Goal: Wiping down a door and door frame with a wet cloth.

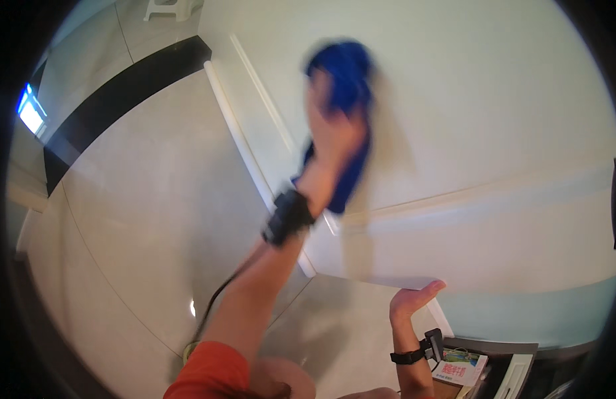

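Note:
My left hand (334,130) is wrapped round a blue cloth (351,70), which is bunched at the top and hangs down past the wrist. Both are smeared by motion against the face of a white panel (481,120) that looks like a door. A black strap with a small device (288,216) circles my left wrist, and a cable trails from it. Lower right, my right hand (414,300) is at the panel's edge, one digit stretched along it; the other fingers are hidden. Another black strapped device (428,347) is on that wrist.
Pale floor tiles (135,199) stretch to the left, crossed by a dark strip (115,100). A white stool (168,9) stands at the top left. Beside my right forearm are a printed carton (460,368) and a dark-edged shelf or drawer (514,349).

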{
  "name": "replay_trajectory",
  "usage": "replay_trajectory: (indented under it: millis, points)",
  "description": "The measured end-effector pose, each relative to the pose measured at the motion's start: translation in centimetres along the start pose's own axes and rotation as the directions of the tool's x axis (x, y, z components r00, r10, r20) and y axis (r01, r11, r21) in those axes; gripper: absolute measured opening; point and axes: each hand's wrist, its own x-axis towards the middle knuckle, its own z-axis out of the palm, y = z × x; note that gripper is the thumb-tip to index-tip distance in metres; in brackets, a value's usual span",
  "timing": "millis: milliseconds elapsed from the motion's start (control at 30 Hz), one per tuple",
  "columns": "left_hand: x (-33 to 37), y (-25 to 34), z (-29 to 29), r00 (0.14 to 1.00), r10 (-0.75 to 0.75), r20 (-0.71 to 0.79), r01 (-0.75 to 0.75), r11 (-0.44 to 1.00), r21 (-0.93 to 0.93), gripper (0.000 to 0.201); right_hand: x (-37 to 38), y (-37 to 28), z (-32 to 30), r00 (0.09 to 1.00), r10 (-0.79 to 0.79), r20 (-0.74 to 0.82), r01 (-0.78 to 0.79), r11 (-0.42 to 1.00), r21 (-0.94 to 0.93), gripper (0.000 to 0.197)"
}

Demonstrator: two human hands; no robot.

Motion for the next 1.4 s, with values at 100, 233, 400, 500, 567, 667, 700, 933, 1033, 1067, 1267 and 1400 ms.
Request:
replay_trajectory:
  millis: [100, 233, 400, 500, 567, 667, 700, 933, 1033, 1067, 1267, 1400]
  points:
    - [6.0, -10.2, -0.6, 0.848, -0.514, 0.128, 0.502, 0.857, 0.115, 0.042, -0.3, 0.2, 0.3, 0.996, -0.069, -0.057, 0.07, 0.998, 0.01, 0.071]
    - [-3.2, -15.3, -3.5, 0.756, -0.652, 0.046, 0.641, 0.726, -0.25, 0.053, 0.0, 0.5, 0.4, 0.992, -0.069, -0.105, 0.073, 0.996, 0.04, 0.072]
    - [-11.2, 1.2, -5.6, 0.685, -0.707, 0.175, 0.696, 0.707, 0.128, 0.051, 1.6, 0.1, -0.9, 0.977, -0.135, -0.166, 0.145, 0.988, 0.047, 0.075]
    - [-20.3, 8.5, -11.8, 0.517, -0.734, 0.44, 0.731, 0.646, 0.22, 0.058, 0.4, -1.1, 1.3, 0.996, -0.03, -0.084, 0.039, 0.994, 0.104, 0.07]
    - [-20.8, 10.6, -14.5, 0.517, -0.523, 0.678, 0.601, 0.786, 0.147, 0.054, 0.7, -1.7, 1.2, 0.994, -0.014, -0.109, 0.026, 0.994, 0.107, 0.068]
    - [-20.2, 7.0, -12.1, 0.441, -0.676, 0.59, 0.727, 0.654, 0.207, 0.059, 2.1, -1.1, -0.9, 0.989, -0.055, -0.134, 0.064, 0.996, 0.068, 0.064]
    - [-19.5, 4.9, -10.4, 0.447, -0.766, 0.462, 0.765, 0.595, 0.247, 0.056, 2.3, -1.1, -1.4, 0.986, -0.083, -0.143, 0.088, 0.996, 0.029, 0.066]
    - [-7.9, -20.6, -7.2, 0.484, -0.86, 0.16, 0.869, 0.495, 0.032, 0.063, 1.2, -0.6, 1.2, 0.975, -0.101, -0.198, 0.109, 0.994, 0.03, 0.078]
    - [-10.6, -16.6, -6.6, 0.514, -0.848, 0.124, 0.852, 0.522, 0.037, 0.06, 2.1, -0.1, 0.3, 0.965, -0.142, -0.219, 0.15, 0.989, 0.018, 0.079]
    - [-11.6, -14.9, -7.0, 0.539, -0.837, 0.098, 0.831, 0.547, 0.097, 0.059, 2.3, 0.0, 0.6, 0.97, -0.118, -0.214, 0.136, 0.988, 0.068, 0.079]
    - [-24.4, 0.9, -10.7, 0.367, -0.928, 0.057, 0.923, 0.371, 0.096, 0.065, 2.7, 0.2, 1.1, 0.976, -0.112, -0.189, 0.127, 0.99, 0.068, 0.082]
    - [-31.2, 18.0, -14.4, 0.07, -0.938, 0.339, 0.967, 0.148, 0.209, 0.063, 3.6, 0.5, 0.8, 0.975, -0.178, -0.13, 0.181, 0.983, 0.012, 0.073]
